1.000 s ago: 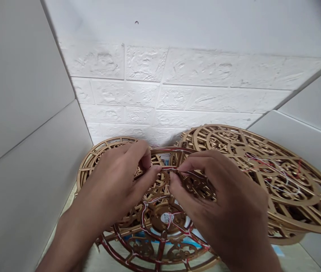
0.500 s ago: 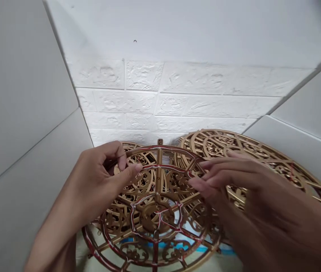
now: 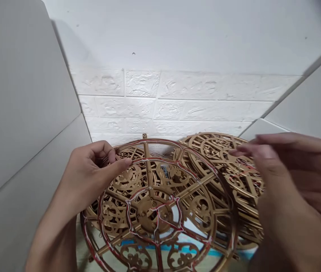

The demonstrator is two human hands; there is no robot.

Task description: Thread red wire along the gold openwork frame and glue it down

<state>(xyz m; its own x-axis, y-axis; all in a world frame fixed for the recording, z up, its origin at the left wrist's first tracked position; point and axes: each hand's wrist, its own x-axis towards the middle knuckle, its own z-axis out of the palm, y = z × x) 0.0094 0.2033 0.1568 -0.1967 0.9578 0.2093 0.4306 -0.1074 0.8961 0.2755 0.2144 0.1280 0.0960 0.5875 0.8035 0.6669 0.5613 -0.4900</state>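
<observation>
A round gold lattice wheel (image 3: 149,215) of laser-cut fretwork stands tilted towards me, with a central hub and spokes. Red and white wire (image 3: 160,160) runs along its rim and spokes. My left hand (image 3: 92,173) is at the wheel's upper left, its curled fingers and thumb close to the wired ring. Whether it pinches a thin wire is hidden. My right hand (image 3: 296,185) is blurred at the right edge, its fingers apart, above a second gold lattice piece (image 3: 214,143) and clear of the wired wheel.
A white brick-textured wall (image 3: 160,109) stands behind the pieces, with pale panels at the left (image 3: 21,113) and right (image 3: 313,94). More gold lattice layers lie stacked under the right piece. A blue strip (image 3: 183,247) shows beneath the wheel.
My right hand has left the wire and moved far to the right. My left hand has eased off the pinch and moved slightly left. The wheel shows more fully.
</observation>
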